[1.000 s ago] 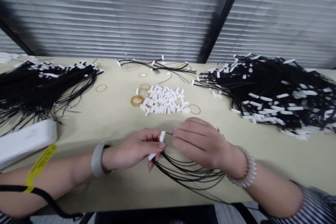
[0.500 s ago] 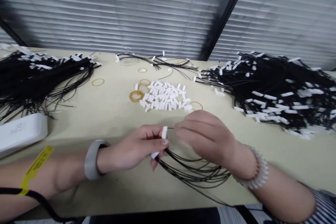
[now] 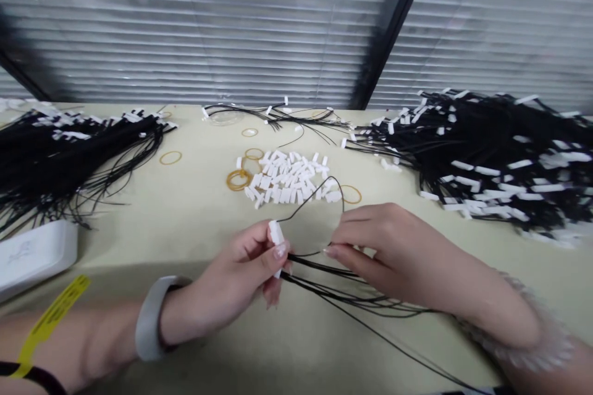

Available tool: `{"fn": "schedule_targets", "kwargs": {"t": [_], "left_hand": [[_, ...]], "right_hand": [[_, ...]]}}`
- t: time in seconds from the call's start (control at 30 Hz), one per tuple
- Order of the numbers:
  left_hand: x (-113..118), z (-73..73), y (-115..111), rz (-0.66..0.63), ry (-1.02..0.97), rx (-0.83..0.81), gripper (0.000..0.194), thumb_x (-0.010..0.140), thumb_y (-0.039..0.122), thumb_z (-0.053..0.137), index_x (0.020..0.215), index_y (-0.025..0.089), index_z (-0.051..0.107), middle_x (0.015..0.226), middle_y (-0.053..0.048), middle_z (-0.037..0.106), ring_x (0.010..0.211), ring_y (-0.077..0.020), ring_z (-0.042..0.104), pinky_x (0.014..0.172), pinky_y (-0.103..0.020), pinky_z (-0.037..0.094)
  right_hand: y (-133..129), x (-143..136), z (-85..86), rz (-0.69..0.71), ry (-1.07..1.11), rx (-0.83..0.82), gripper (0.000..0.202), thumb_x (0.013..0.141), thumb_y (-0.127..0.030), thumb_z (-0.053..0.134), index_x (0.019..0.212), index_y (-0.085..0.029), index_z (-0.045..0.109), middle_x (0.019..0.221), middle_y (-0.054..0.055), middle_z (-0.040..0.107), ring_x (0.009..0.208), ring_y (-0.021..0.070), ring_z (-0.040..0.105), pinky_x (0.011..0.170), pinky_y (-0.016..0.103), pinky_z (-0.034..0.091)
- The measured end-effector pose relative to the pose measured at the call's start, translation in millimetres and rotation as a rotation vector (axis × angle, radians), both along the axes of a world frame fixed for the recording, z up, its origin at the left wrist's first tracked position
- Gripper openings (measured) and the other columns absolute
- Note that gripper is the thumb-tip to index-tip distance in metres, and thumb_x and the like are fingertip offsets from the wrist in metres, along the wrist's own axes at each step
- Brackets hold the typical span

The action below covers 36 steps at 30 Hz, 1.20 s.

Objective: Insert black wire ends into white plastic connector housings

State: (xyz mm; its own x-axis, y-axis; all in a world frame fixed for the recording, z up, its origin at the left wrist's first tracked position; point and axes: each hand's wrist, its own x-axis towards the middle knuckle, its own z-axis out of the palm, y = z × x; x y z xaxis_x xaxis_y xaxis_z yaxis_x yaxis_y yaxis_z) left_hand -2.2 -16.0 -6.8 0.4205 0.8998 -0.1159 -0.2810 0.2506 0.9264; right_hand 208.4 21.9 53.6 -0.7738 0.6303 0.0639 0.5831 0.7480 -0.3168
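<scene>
Between thumb and fingers, my left hand (image 3: 245, 274) grips a white connector (image 3: 277, 233); more white plastic shows below the thumb. Several black wires (image 3: 343, 287) run from there to the right, passing under my right hand (image 3: 380, 247). A single thin wire (image 3: 319, 185) leaves the top of the connector and arches up in a loop to the right hand's fingers. Those fingertips are pinched together on it. A short wire end points left from near them, toward the connector. Beyond the hands lies a pile of loose white connectors (image 3: 290, 179).
Rubber bands (image 3: 238, 179) lie by the pile. A large bundle of black wires with white connectors (image 3: 500, 154) is at right, another (image 3: 78, 154) at left. A few wires (image 3: 278, 116) lie along the back edge. A white box (image 3: 39, 256) sits at left, before window blinds (image 3: 199, 24).
My right hand has moved down and right from beside the connector. The thin wire now forms a visible loop. The connector in my left hand has tilted and shifted slightly left.
</scene>
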Motion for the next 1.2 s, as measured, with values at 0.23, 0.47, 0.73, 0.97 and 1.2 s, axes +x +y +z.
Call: {"fn": "schedule_targets", "kwargs": {"t": [0.23, 0.47, 0.73, 0.97, 1.2], "left_hand": [[0.9, 2.6, 0.2, 0.002, -0.032, -0.008, 0.020, 0.080, 0.034, 0.060, 0.078, 0.015, 0.054, 0.066, 0.005, 0.054, 0.044, -0.0018, 0.049, 0.043, -0.014, 0.042], [-1.3, 2.1, 0.1, -0.029, 0.023, 0.032, 0.020, 0.082, 0.035, 0.057, 0.078, 0.016, 0.053, 0.064, 0.005, 0.051, 0.047, -0.0027, 0.049, 0.045, -0.015, 0.042], [-0.5, 0.7, 1.9, -0.009, 0.032, 0.001, 0.019, 0.083, 0.033, 0.056, 0.074, 0.017, 0.051, 0.060, 0.006, 0.049, 0.044, -0.0032, 0.048, 0.044, -0.016, 0.041], [-1.1, -1.1, 0.5, 0.017, 0.119, -0.001, 0.020, 0.084, 0.035, 0.053, 0.075, 0.017, 0.050, 0.054, 0.006, 0.048, 0.043, -0.0045, 0.048, 0.044, -0.017, 0.039], [3.8, 2.9, 0.0, 0.034, 0.219, -0.051, 0.022, 0.084, 0.036, 0.052, 0.072, 0.017, 0.047, 0.056, 0.006, 0.047, 0.039, -0.0034, 0.044, 0.040, -0.017, 0.038]], "right_hand": [[-0.1, -6.6, -7.1, 0.081, 0.140, -0.215, 0.026, 0.089, -0.028, 0.044, 0.068, -0.016, 0.056, 0.062, -0.004, 0.051, 0.061, 0.0050, 0.044, 0.059, 0.020, 0.031], [-3.0, -9.2, -9.3, 0.031, 0.098, -0.231, 0.032, 0.091, -0.030, 0.038, 0.063, -0.016, 0.045, 0.057, -0.006, 0.045, 0.057, 0.0051, 0.039, 0.056, 0.021, 0.027], [-7.7, -7.2, -18.7, 0.032, -0.080, 0.182, 0.014, 0.084, -0.013, 0.041, 0.071, -0.019, 0.044, 0.058, -0.004, 0.046, 0.050, 0.0091, 0.035, 0.050, 0.024, 0.018], [-11.3, -12.4, -18.5, 0.092, -0.114, 0.432, 0.014, 0.077, -0.007, 0.043, 0.069, -0.019, 0.043, 0.060, -0.002, 0.048, 0.053, 0.0133, 0.040, 0.052, 0.027, 0.023], [-1.9, -2.6, -9.3, 0.060, -0.185, 0.647, 0.017, 0.071, -0.003, 0.045, 0.062, -0.018, 0.047, 0.060, 0.001, 0.049, 0.056, 0.0155, 0.042, 0.053, 0.029, 0.027]]}}
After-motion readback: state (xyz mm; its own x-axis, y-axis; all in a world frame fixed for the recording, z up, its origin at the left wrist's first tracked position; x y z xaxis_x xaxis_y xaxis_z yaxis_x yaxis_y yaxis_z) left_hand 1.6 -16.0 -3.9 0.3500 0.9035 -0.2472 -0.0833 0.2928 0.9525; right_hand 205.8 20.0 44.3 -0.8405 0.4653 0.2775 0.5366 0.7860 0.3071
